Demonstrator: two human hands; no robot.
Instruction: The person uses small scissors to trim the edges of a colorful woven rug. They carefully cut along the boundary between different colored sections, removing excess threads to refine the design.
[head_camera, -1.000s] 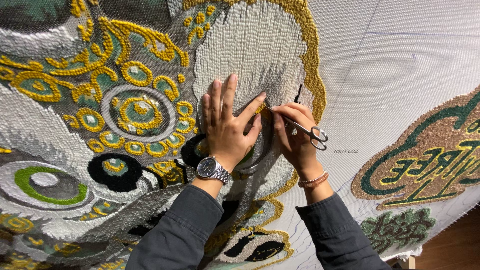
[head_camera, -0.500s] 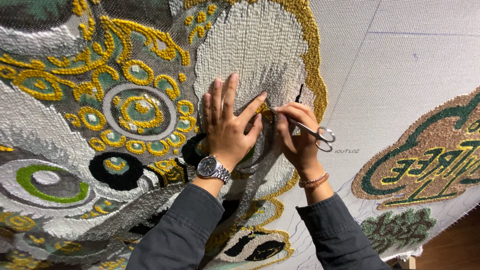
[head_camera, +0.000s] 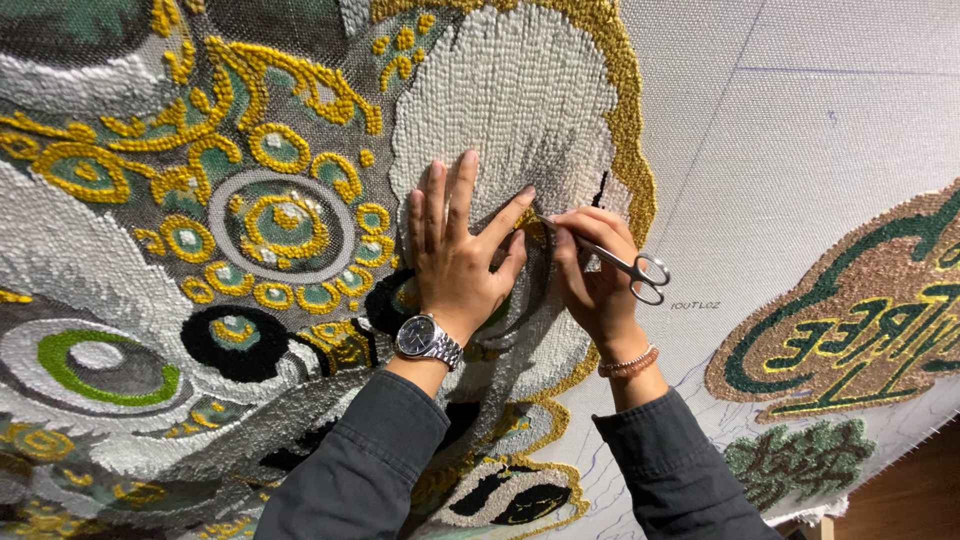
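Tufted rug (head_camera: 250, 200) on white backing cloth (head_camera: 800, 130), wood floor at corner, left hand (head_camera: 455, 255) spread flat on pile, right hand (head_camera: 595, 275) pinching small scissors (head_camera: 625, 265)

Scissors (head_camera: 620, 265) blade tips hidden — behind right hand (head_camera: 592, 280) fingers.
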